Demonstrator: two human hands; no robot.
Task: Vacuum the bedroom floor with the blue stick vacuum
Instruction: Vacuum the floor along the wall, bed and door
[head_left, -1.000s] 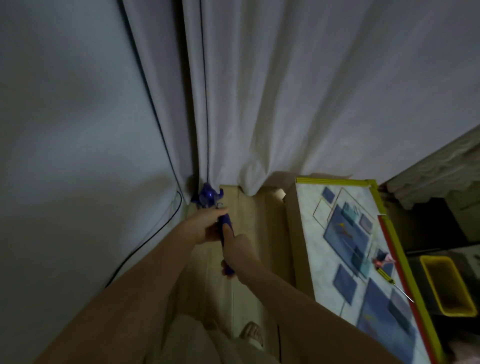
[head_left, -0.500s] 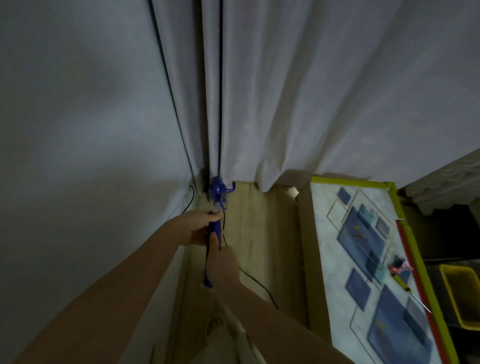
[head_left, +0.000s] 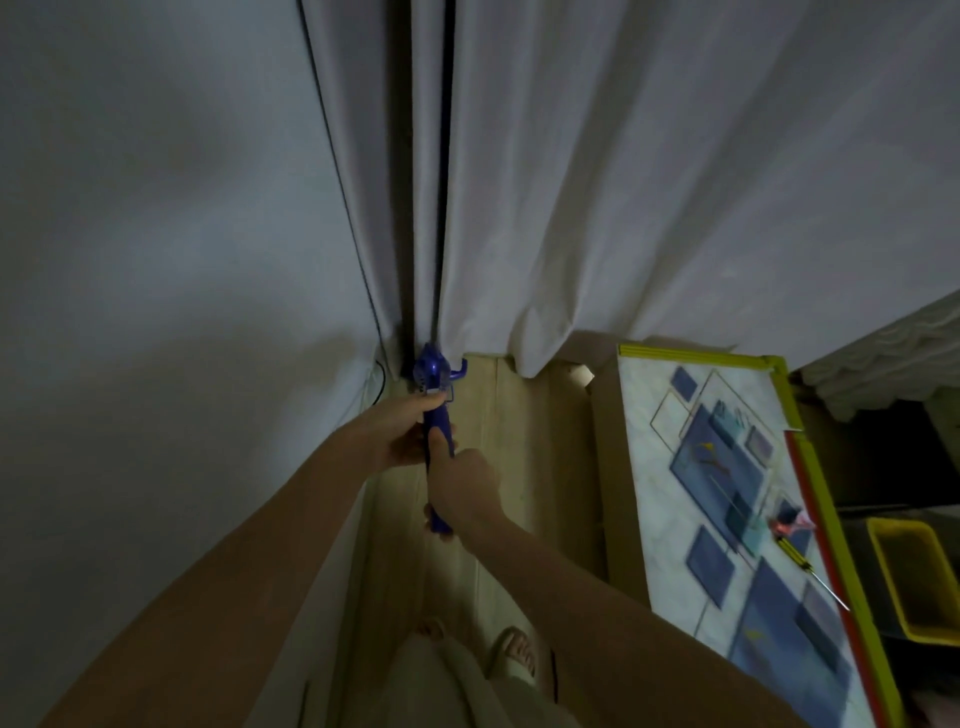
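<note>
The blue stick vacuum (head_left: 432, 374) stands upright in the corner where the wall meets the white curtain, seen from above along its shaft. My left hand (head_left: 402, 431) grips the upper part of its handle from the left. Just below, my right hand (head_left: 460, 491) wraps the lower end of the handle, thumb lying along the blue grip. The vacuum's body and floor head are hidden beneath the handle and my hands. A narrow strip of light wooden floor (head_left: 519, 441) runs from the corner toward my feet.
A white wall (head_left: 156, 312) closes the left side and a long curtain (head_left: 623, 182) hangs ahead. A low table (head_left: 727, 467) with a blue patterned top and yellow-green rim stands right, a screwdriver (head_left: 810, 569) on it. A yellow bin (head_left: 914, 577) sits beyond it.
The view has shifted so the corner and vacuum sit further right and lower. Both hands stay on the handle; the black cord seen on the floor half a second ago is out of sight.
</note>
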